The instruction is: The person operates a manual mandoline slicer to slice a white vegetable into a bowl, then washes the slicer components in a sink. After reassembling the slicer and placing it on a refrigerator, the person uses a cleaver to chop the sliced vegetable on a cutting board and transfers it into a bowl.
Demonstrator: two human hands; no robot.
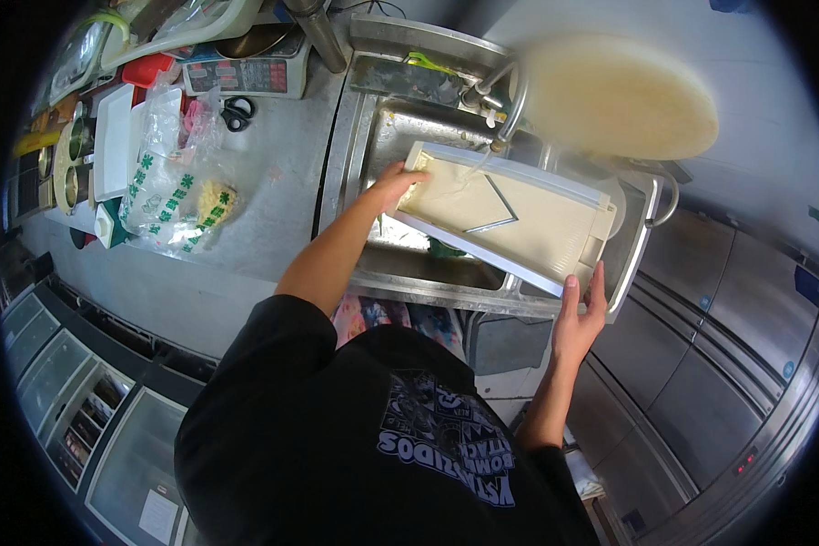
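Note:
A cream plastic mandoline slicer (539, 225) with a V-shaped metal blade is held tilted over a stainless steel sink (382, 150). My left hand (397, 185) grips its left end, thumb on top, beside pale residue at that edge. At the lower right corner my right hand (580, 314) supports the slicer, thumb and fingers around the corner. Water runs from the curved faucet (519, 102) onto the slicer's face. Some green scraps (443, 249) lie in the basin beneath, partly hidden by the slicer.
Left on the steel counter (280, 191) are a clear printed plastic bag (170, 184) with pale yellow pieces, black-handled scissors (237, 112) and a digital scale (239, 75). A green peeler-like tool (430, 63) lies behind the sink. A large round cream object (621, 99) stands by the wall.

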